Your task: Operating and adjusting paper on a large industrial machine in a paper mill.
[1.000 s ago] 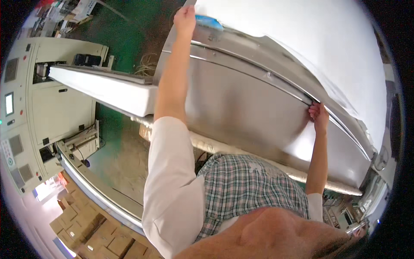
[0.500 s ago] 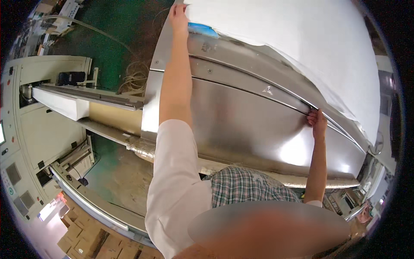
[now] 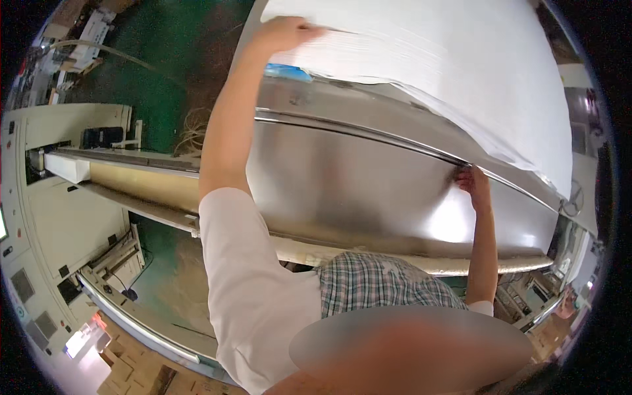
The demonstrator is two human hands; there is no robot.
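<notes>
My left hand [image 3: 289,34] is over the left part of a large white sheet [image 3: 434,46], fingers closed in a pinch. A thin dark line runs right from the fingertips across the sheet; I cannot make out what it is. Below that hand, a blue piece [image 3: 288,72] shows at the sheet's near edge. My right hand [image 3: 475,182] has its fingers curled at the upper edge of a wide, shiny metal panel [image 3: 368,191], right of its middle. The panel's upper edge meets the metal ledge [image 3: 355,99] under the sheet.
Beige machine cabinets [image 3: 69,217] stand at the left, joined by a long trough [image 3: 131,186] toward the panel. Cardboard boxes [image 3: 131,359] lie at lower left. A hose [image 3: 99,51] crosses the green floor. A handwheel [image 3: 571,203] is at the right.
My left hand has moved right and nearer, onto the sheet. The metal panel has shifted away from me, hiding the screwed strip above it. My right hand stays at its edge.
</notes>
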